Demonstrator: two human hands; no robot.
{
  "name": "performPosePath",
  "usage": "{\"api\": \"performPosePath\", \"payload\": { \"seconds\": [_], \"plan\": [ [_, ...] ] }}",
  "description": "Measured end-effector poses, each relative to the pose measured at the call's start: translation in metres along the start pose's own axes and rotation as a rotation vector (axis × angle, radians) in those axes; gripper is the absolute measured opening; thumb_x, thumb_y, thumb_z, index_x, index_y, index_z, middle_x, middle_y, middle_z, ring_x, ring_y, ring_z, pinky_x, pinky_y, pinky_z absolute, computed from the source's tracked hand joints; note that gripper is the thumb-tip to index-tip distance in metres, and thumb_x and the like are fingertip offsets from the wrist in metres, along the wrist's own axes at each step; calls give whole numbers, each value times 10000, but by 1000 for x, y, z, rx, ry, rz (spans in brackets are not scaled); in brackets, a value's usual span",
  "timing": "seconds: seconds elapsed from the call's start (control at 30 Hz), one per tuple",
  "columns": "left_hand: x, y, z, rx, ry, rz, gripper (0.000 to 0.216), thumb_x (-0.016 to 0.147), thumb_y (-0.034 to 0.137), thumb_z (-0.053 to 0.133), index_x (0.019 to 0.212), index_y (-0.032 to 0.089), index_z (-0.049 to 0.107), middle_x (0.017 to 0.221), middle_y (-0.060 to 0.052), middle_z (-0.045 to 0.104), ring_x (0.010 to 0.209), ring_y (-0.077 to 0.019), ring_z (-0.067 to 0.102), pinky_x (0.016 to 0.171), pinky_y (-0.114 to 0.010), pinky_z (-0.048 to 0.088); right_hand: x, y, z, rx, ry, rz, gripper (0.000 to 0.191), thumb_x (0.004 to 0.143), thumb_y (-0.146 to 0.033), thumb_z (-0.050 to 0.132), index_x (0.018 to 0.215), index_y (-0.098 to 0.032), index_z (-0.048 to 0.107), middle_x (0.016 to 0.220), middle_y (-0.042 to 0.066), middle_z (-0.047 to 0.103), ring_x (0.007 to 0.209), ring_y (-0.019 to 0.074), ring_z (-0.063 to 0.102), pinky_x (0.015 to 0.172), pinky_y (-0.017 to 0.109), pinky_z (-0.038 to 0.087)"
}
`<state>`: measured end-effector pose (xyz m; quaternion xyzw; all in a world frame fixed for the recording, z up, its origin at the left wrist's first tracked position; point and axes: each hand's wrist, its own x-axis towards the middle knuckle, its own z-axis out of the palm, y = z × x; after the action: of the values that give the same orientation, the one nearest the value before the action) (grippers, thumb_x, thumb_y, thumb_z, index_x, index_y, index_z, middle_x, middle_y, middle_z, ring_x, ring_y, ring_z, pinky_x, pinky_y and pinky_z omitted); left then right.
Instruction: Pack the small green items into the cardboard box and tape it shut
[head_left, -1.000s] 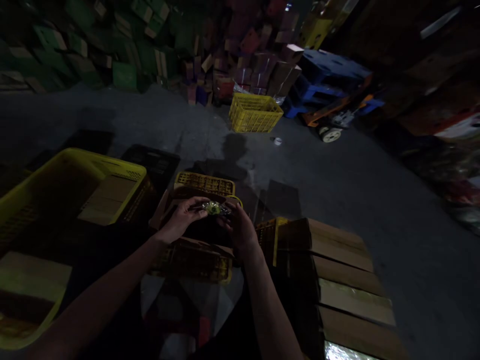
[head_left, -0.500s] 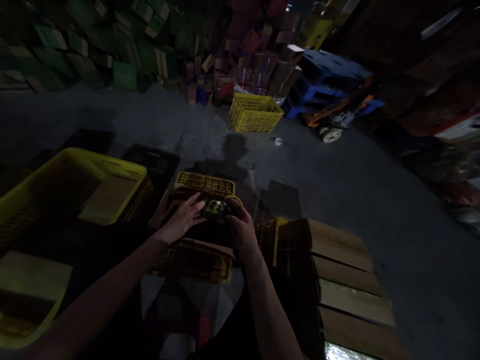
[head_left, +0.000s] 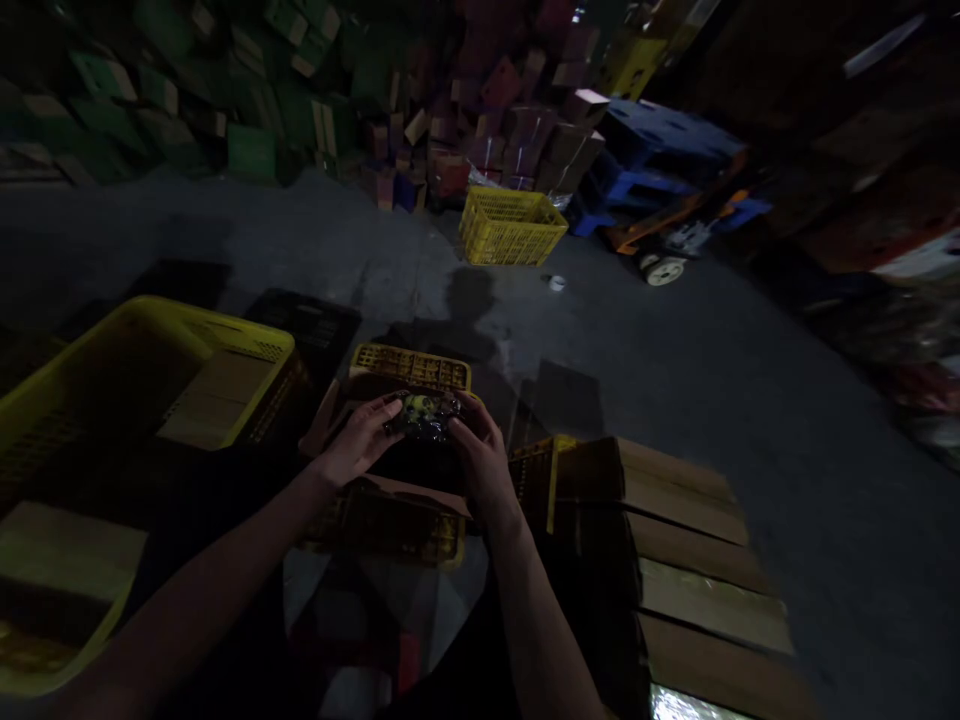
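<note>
Packet between hands, above carton

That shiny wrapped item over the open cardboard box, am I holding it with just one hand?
No, the left hand and the right hand hold the shiny wrapped item from opposite sides.

Grey floor, yellow crate, pallet jack

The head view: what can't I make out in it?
In the head view:
Wrapped item: exact kind, lost in gloom; ends, partly behind left hand and right hand.
Carton: inside, in shadow.
Big crate: left end, cut off by left edge.
White thing: too small to identify.
</note>
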<state>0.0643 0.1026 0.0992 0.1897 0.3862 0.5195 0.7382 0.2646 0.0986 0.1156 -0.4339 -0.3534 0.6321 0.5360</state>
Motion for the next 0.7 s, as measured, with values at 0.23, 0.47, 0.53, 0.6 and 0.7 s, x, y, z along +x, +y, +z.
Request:
{"api": "performPosePath", "payload": {
  "seconds": [0.23, 0.47, 0.53, 0.6, 0.7],
  "plan": [
    [3, -1, -4, -42, 39, 15, 360, 793, 231, 884, 1125, 199, 748, 1045, -35, 784, 980, -174, 720, 862, -276, 549, 4, 10, -9, -70, 83, -7, 262, 728, -388, 900, 906, -242, 775, 913, 1, 769, 872, 198, 690, 835, 308, 547],
    [6, -4, -8, -26, 20, 28, 354, 823, 243, 846, 1158, 189, 745, 1094, -74, 785, 1061, -225, 722, 944, -337, 556, -1, 2, -2, -68, 26, -9, 236, 737, -396, 896, 867, -249, 766, 885, -4, 757, 843, 195, 678, 807, 300, 533],
    [6, -4, -8, -26, 0, 11, 345, 842, 264, 824, 1170, 186, 748, 1124, -87, 783, 1075, -238, 722, 932, -335, 568, -3, -1, 2, -45, -12, 20, 255, 764, -447, 877, 876, -245, 768, 879, 4, 757, 821, 194, 680, 785, 299, 535],
    [6, -5, -8, -30, -9, -9, 330, 860, 273, 797, 1174, 181, 753, 1150, -94, 779, 1068, -239, 724, 889, -315, 583, -4, -3, 5, -1, -31, 53, 312, 803, -539, 827, 893, -245, 773, 851, 14, 753, 773, 194, 677, 742, 304, 541],
    [5, -5, -5, -61, -21, -49, 298, 902, 277, 735, 1185, 185, 753, 1150, -93, 779, 1016, -225, 737, 810, -286, 590, -5, -4, 7, 60, -33, 78, 356, 818, -598, 790, 891, -250, 775, 794, 14, 733, 708, 186, 660, 682, 300, 538]
  ]
}}
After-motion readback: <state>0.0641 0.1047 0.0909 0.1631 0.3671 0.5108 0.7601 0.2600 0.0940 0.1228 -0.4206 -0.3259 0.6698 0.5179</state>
